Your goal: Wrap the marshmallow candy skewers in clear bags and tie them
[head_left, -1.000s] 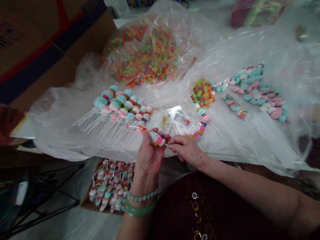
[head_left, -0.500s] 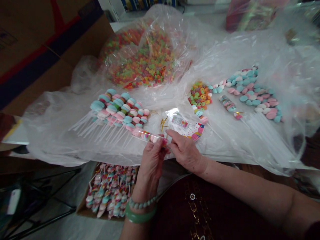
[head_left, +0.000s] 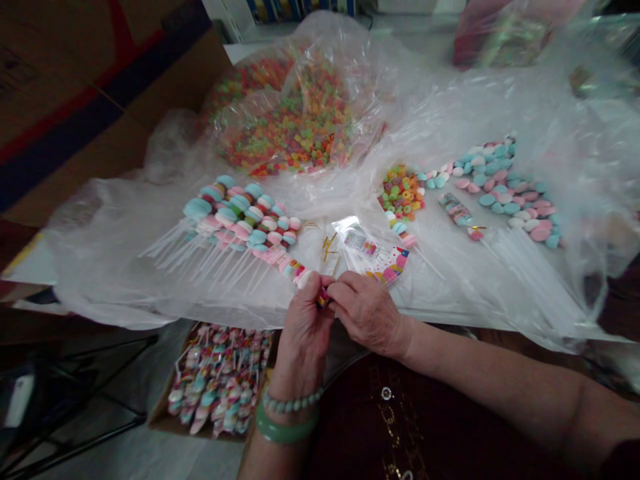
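Observation:
My left hand [head_left: 306,323] is closed round the lower end of a wrapped candy skewer [head_left: 293,268], whose pink, white and ring-shaped sweets point up to the left. At its gathered, colourful wrapper end [head_left: 323,297], the fingers of my right hand [head_left: 370,313] are pinched together; whether they also grip a tie is hidden. Just beyond my hands lie gold twist ties [head_left: 329,247] and printed clear bags [head_left: 373,250]. To the left, unwrapped candy skewers [head_left: 240,217] rest in a pile with their white sticks toward me.
A big clear bag of gummy rings [head_left: 285,120] sits at the back. On the right are loose gummy rings [head_left: 401,192], pastel candies [head_left: 500,175], a wrapped skewer [head_left: 456,209] and white sticks [head_left: 545,277]. Below the table edge stands a box of wrapped skewers [head_left: 220,387]; a large carton [head_left: 100,93] rises left.
My right hand has come in against the wrapper end, its fingers now curled in a pinch. The held skewer has tilted, its tip rising toward the pile.

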{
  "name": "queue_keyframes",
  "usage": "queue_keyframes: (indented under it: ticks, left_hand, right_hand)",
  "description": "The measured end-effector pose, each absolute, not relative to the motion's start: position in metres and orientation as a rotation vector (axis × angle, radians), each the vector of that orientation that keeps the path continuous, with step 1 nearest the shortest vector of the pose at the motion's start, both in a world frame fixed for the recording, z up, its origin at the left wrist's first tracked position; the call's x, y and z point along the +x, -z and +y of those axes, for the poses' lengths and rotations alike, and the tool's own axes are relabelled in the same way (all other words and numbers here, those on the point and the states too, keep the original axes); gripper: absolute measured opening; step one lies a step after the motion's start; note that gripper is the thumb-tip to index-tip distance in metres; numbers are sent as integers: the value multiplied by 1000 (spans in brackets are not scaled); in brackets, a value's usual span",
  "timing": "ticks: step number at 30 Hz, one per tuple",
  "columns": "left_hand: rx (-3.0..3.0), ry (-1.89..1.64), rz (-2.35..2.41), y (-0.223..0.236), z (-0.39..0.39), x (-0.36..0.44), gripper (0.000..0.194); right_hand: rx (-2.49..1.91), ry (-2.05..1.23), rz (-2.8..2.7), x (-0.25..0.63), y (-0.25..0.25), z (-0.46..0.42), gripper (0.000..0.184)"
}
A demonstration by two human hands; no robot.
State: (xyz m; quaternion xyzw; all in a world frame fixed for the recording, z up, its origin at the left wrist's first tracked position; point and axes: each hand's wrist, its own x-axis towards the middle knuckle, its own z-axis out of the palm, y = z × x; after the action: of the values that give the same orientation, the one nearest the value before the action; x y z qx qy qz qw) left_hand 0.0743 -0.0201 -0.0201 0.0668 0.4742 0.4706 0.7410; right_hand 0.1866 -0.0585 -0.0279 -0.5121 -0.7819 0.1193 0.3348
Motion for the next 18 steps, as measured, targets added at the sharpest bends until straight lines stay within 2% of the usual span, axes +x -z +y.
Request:
queue_keyframes:
  ticks: [3, 6, 8, 11, 13, 15, 18]
  left_hand:
    - [200, -1103, 1046, 23, -24, 80, 18]
    - [209, -1066, 970, 21, -28, 85, 22]
    - [202, -1015, 899, 19, -30, 84, 23]
    - [292, -974, 854, 18, -33, 73, 32]
    - [408, -923, 867, 18, -35, 65, 37]
    - [535, -890, 921, 18, -37, 58, 30]
    - [710, -979, 1034, 16, -40, 51, 20]
  right_hand:
    - [-1400, -194, -2097, 178, 23, -58, 26]
    - [-1460, -354, -1994, 175, 20, -50, 27]
    - [-1490, -731, -1743, 175, 21, -43, 23]
    - [-1388, -1535, -1157, 178, 25, -35, 19]
    - [-1268, -1874, -900, 181, 27, -35, 22]
    - [-1295, -1846, -949, 184, 25, -39, 22]
    - [-1482, -1277, -1248, 187, 16, -46, 9]
